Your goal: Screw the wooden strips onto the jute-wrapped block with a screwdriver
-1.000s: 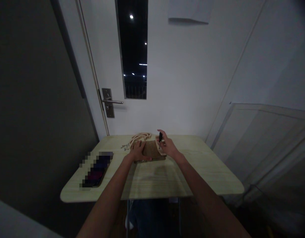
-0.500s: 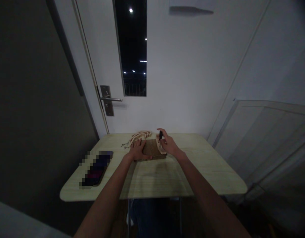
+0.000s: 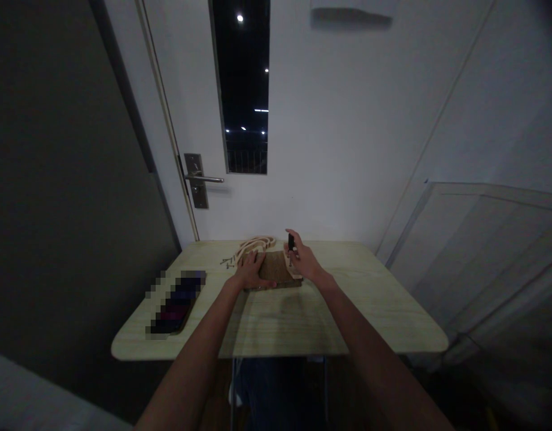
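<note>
A brown wooden board point(image 3: 276, 267) lies flat on the table. My left hand point(image 3: 251, 272) rests on its left part with the fingers spread. Along the board's right edge sits a pale wooden piece point(image 3: 295, 273). Over that piece, my right hand point(image 3: 305, 261) is closed round a screwdriver with a black handle point(image 3: 291, 242), which stands upright, tip down. The tip is too small to make out clearly. Behind the board lie curved pale wooden pieces point(image 3: 258, 241), and several loose screws point(image 3: 228, 261) are scattered left of the board.
The pale wood-grain table point(image 3: 370, 311) stands against a white door with a metal handle point(image 3: 204, 179). A phone point(image 3: 179, 305), partly pixelated, lies on the table's left side. A dark grey panel point(image 3: 55, 179) rises at the left.
The view has shifted slightly. My left hand stays on the board. My right hand keeps the screwdriver at the same spot, with a slight change in its fingers.
</note>
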The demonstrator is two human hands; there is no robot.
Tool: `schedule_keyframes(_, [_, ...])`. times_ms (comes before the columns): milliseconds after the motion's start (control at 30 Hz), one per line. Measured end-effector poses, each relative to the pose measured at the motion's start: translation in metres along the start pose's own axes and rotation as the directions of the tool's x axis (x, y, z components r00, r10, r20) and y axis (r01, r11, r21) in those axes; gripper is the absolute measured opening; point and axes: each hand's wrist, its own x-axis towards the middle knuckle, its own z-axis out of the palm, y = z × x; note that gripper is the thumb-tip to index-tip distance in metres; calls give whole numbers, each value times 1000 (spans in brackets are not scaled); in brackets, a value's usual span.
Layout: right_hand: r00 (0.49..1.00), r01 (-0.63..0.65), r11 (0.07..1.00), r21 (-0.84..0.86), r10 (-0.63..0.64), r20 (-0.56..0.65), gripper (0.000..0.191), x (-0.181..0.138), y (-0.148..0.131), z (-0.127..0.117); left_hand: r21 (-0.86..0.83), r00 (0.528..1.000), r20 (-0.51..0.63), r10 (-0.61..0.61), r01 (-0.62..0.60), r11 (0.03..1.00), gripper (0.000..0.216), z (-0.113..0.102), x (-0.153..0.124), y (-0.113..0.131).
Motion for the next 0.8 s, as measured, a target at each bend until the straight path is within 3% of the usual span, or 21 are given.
schedule_keyframes(133, [1000, 15, 996, 83, -15, 1, 59, -5, 4, -3, 3, 1000, -18, 6, -6, 1000, 121, 1, -1, 0])
schedule_keyframes(300, [999, 31, 1000, -1, -31, -35, 59, -5, 4, -6, 8, 1000, -9, -5, 5, 1000, 121, -2, -3, 3])
schedule_keyframes(533, [997, 52, 998, 24, -53, 56, 57, 1, -4, -12, 11, 1000, 18, -22, 21, 1000, 121, -3, -4, 3])
schedule_keyframes(700, [1000, 13, 1000, 10, -13, -9, 65, -3, -3, -9, 17, 1000, 14, -23, 23, 1000, 122, -2, -2, 2])
schedule_keyframes(800, [997, 9, 998, -61, -13, -70, 57, -2, -2, -5, 21, 1000, 16, -15, 14, 1000, 121, -2, -2, 1])
